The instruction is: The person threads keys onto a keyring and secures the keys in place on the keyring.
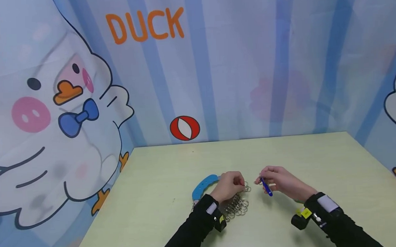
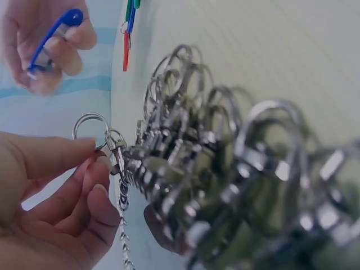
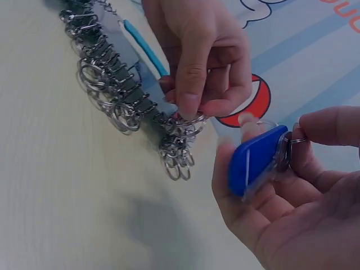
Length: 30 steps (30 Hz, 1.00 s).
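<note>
Left hand (image 1: 228, 186) pinches a ring (image 2: 89, 116) while the right hand (image 1: 280, 178) grips a blue tag (image 3: 253, 161), probably light, stiff and slick, best held by its loop (image 3: 300, 139).

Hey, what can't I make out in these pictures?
- Head view: some metal rings, hidden behind the left hand and wrist.
- Left wrist view: the nearest rings, blurred and cut off by the right edge.
- Left wrist view: the green item, cut off by the top edge.
- Right wrist view: the blue tag's far face, turned away.
</note>
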Available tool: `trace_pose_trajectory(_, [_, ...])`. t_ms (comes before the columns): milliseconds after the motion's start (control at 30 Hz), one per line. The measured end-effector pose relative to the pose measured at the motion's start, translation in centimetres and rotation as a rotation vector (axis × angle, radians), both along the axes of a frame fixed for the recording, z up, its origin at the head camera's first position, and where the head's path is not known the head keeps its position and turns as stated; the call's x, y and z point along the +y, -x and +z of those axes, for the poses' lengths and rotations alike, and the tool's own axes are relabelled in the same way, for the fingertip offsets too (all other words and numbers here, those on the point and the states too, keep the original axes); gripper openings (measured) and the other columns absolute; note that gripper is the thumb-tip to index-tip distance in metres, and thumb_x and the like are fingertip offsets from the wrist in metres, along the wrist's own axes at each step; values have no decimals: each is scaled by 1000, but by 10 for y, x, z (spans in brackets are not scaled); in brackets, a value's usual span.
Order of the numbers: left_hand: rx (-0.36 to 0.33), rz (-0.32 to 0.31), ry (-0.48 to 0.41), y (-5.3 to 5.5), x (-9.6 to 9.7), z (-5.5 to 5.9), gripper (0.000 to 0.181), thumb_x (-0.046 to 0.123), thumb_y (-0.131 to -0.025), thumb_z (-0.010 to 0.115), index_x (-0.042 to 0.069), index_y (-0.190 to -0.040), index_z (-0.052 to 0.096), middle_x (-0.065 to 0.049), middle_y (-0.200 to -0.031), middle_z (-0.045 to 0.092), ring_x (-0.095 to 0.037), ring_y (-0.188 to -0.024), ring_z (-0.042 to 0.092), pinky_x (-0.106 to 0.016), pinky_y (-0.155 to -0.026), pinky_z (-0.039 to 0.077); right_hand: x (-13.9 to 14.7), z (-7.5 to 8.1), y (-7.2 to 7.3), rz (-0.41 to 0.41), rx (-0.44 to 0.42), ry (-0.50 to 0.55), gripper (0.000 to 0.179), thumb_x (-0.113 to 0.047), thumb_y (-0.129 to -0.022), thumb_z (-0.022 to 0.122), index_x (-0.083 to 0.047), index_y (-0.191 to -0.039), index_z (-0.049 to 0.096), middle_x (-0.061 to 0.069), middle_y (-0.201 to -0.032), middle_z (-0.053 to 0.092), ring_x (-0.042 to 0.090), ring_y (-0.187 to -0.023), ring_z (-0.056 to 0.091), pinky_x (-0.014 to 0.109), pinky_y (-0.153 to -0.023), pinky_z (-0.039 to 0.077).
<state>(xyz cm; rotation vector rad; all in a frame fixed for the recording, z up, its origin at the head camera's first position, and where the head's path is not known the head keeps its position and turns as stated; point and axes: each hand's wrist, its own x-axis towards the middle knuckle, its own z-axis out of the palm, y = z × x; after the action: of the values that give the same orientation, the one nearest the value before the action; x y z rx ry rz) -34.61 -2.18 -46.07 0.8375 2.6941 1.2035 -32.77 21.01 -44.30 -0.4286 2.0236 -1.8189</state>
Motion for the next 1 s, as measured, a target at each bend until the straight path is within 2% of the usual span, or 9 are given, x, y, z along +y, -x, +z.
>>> trace_pose_trajectory(133, [58,9,16,0,1,-1,5,3,-86,68,6,-85,64,-3,-79,67,-1,-65,51,-15,-63,42,-5,-5,1,-10,-14,-76,37,-33,-100,50,3,-105,53,18,-121,59,21,-80,56,37,-75,53])
trace_pose_trajectory(233, [102,14,38,-1,3,0,5,2,-86,67,6,-85,64,-3,-79,67,-2,-65,51,-15,-63,42,-6,-6,1,-15,-7,-95,39,-34,-99,51,4,-106,55,23,-127,56,24,-86,55,38,-76,52])
trace_pose_trajectory(300, [139,20,62,-1,5,0,6,1,-87,66,6,-85,64,-2,-78,66,-3,-65,50,-15,-63,41,-5,-6,0,-1,-4,-87,39,-35,-100,50,3,-106,55,22,-127,58,25,-88,58,38,-79,51])
trace_pose_trajectory(433, [231,29,121,-2,7,1,6,1,-86,64,7,-86,64,0,-77,63,-4,-65,47,-15,-62,39,-5,-5,0,25,-30,-53,31,-30,-101,48,-1,-106,54,18,-119,65,19,-78,61,36,-80,49])
trace_pose_trajectory(567, [287,21,166,-3,8,-1,6,2,-87,64,8,-85,63,1,-75,62,-4,-63,46,-14,-61,37,-4,-5,0,57,-47,-17,26,-25,-103,44,0,-104,52,17,-123,64,16,-84,64,36,-84,51])
trace_pose_trajectory(633, [284,13,166,-3,8,-2,7,2,-87,63,8,-84,62,1,-75,62,-3,-63,47,-14,-60,37,-3,-5,-1,63,-35,-8,29,-26,-102,45,2,-105,51,16,-125,61,17,-90,65,36,-87,51])
trace_pose_trajectory(733, [243,-4,129,-3,7,-2,8,1,-87,62,8,-84,61,0,-78,64,-3,-65,49,-14,-60,39,-1,-5,-2,45,3,-19,29,-26,-102,46,2,-104,51,12,-114,62,18,-94,66,34,-87,51])
trace_pose_trajectory(867, [153,-26,75,-4,6,1,6,0,-89,60,6,-88,62,-3,-83,65,-3,-68,51,-15,-61,40,3,-5,-2,14,11,-10,21,-23,-102,46,-3,-100,52,8,-97,65,19,-96,67,30,-85,52])
trace_pose_trajectory(1000, [78,-37,50,-5,4,4,5,0,-90,59,2,-92,62,-5,-85,66,-2,-69,53,-15,-61,41,4,-5,-2,41,-11,50,21,-24,-102,47,-3,-101,51,9,-98,69,22,-98,69,29,-87,53])
